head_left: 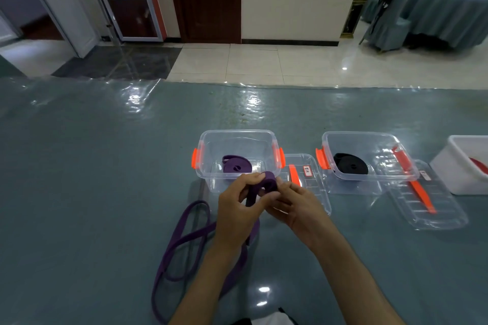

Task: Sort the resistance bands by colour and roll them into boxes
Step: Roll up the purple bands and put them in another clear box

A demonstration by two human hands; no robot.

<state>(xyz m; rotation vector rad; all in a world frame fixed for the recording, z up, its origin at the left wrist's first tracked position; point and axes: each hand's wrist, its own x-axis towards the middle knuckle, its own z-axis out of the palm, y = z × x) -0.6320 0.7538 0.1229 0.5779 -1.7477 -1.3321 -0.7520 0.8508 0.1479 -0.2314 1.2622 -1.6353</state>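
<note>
Both hands, left hand (239, 208) and right hand (295, 206), pinch a partly rolled purple band (269, 184) just near the left clear box (211, 140); its loose loops, seemingly one band, trail across the counter (92, 166).

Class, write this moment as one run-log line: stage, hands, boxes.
stage: rolling purple band | left hand and right hand: both grip roll | left clear box: purple roll | right clear box: black roll

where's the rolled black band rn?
Head view, right of centre: the rolled black band lies inside the right-hand clear box, between the clear box holding a purple roll and the white bin.
</note>
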